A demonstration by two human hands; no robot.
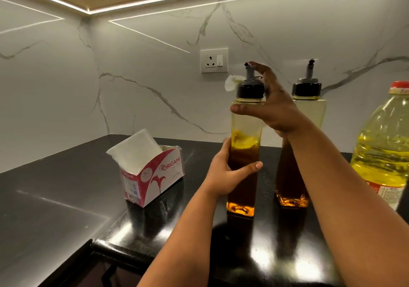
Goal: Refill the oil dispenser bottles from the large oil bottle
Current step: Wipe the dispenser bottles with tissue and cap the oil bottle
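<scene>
Two tall square glass dispenser bottles with black caps and grey spouts stand on the black countertop [55,198]. My left hand [228,173] grips the lower body of the nearer dispenser bottle [245,123], which holds oil in its lower half. My right hand [276,109] curls around its cap, thumb in front at the shoulder and fingers behind the spout, holding a crumpled white tissue [231,82] against the cap's far side. The second dispenser bottle [309,109] stands just behind my right forearm. The large oil bottle [382,145], yellow with a red cap, stands at the right edge.
An opened red-and-white tissue box [152,176] with a sheet sticking up sits left of the bottles. A wall socket [214,60] is on the marble backsplash behind. The counter's front edge [93,242] runs diagonally at the lower left.
</scene>
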